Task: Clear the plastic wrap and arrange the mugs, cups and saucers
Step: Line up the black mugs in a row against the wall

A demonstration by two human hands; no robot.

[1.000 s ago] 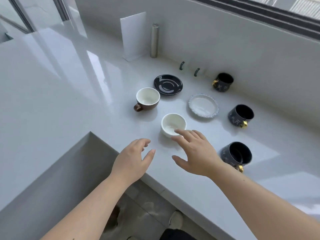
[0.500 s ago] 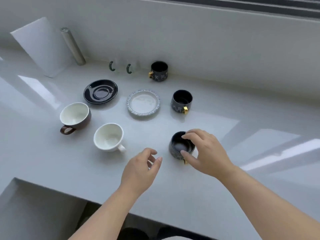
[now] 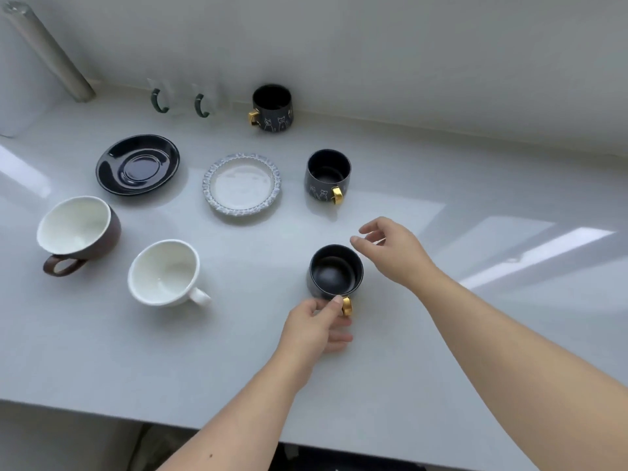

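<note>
Head view, left grip [image 3: 316, 326] pinching empty dark mug [image 3: 335, 271] handle, right grip [image 3: 390, 248] spread, white cup [image 3: 163, 273] empty

Left hand [image 3: 314, 329] pinching; right hand [image 3: 396, 251] spread

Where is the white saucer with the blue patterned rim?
The white saucer with the blue patterned rim sits mid-counter, between the glossy black saucer on its left and a dark gold-handled mug.
</note>
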